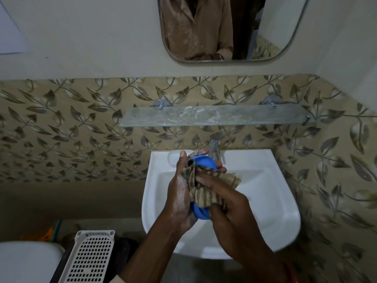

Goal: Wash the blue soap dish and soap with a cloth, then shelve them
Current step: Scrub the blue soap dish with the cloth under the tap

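I hold the blue soap dish (201, 163) over the white sink (271, 201), my left hand (179, 199) curled around its left edge. The striped cloth (206, 190) covers most of the dish, so only its far rim and near end show; I cannot see the soap. My right hand (228, 205) pinches the cloth against it. Beyond the tap (214, 148), the glass shelf (214, 116) spans the far wall.

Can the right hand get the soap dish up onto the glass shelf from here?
Probably yes. The glass shelf sits just above the tap, with nothing standing on it. But the right hand holds the striped cloth, and the left hand grips the soap dish.
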